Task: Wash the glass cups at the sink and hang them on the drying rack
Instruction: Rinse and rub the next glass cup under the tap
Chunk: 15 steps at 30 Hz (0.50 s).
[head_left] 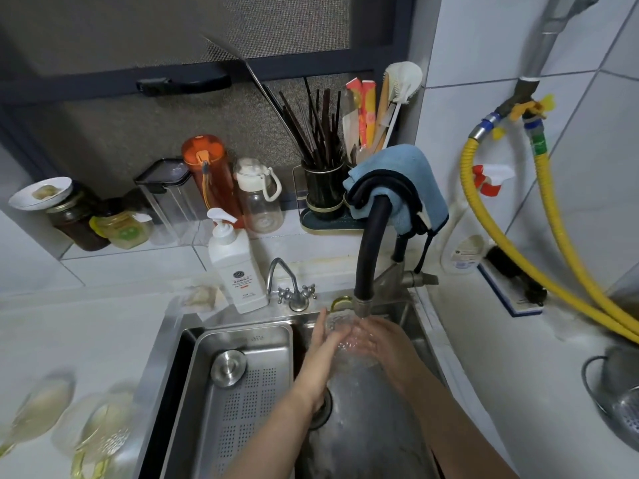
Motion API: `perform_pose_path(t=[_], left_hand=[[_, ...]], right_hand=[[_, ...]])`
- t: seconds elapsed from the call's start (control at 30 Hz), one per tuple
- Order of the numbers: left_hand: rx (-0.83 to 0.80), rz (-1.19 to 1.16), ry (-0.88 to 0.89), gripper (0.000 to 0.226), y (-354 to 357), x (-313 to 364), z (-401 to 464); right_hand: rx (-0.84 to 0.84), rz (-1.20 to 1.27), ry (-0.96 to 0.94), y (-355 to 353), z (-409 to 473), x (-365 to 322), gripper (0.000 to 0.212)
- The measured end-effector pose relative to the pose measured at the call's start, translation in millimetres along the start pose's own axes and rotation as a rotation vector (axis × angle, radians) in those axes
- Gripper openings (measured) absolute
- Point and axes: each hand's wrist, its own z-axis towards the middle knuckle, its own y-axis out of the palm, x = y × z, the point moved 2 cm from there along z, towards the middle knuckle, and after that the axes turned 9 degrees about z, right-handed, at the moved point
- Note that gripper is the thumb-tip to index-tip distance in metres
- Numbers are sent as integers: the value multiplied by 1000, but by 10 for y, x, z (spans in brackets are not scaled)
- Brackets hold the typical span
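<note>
Under the black faucet (368, 257), just below its metal spout, a clear glass cup (345, 335) sits in the running water between both hands, over the right basin of the sink (166, 340). It is hard to make out, since the glass and the water blur together, so its exact tilt cannot be told.

Wet glass like this is likely slippery, stiff and breakable, and light enough for one hand. A knock against the steel basin or the spout could chip it. The safest hold is probably around the body with fingers and thumb wrapped on opposite sides, not a pinch on the rim.

Left of the spout, the left hand (320, 354) reaches up with fingers fairly straight, laid along the cup's left side. Right of the spout, the right hand (382, 340) cups the glass, its fingers curved around the far side under the stream. Both forearms rise from the bottom edge, converging beneath the faucet.

Far left of the faucet, on the white worktop (86, 323), more glass cups (72, 420) lie blurred, seemingly waiting to be washed. No drying rack can be identified.
</note>
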Motion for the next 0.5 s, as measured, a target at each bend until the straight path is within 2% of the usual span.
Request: perform_pose_path(t=[0.07,0.17,0.3,0.4,0.5], left_hand=[[20,13,38,98,42,3,19],[66,-97,57,88,23,61,94],[22,-121,36,70,4,131,151],[6,-87,31,80,39,24,143],[28,-58,52,78,73,-41,135]], right_hand=[[31,-10,-13,16,49,-16,24],[-34,-38,-115,69,2,-41,23],[-145,-161,-147,28,-102,-30,20],[-96,-74,-145,-37,-116,-37,22],[-13,-1,-146,-24,-132,-21,20]])
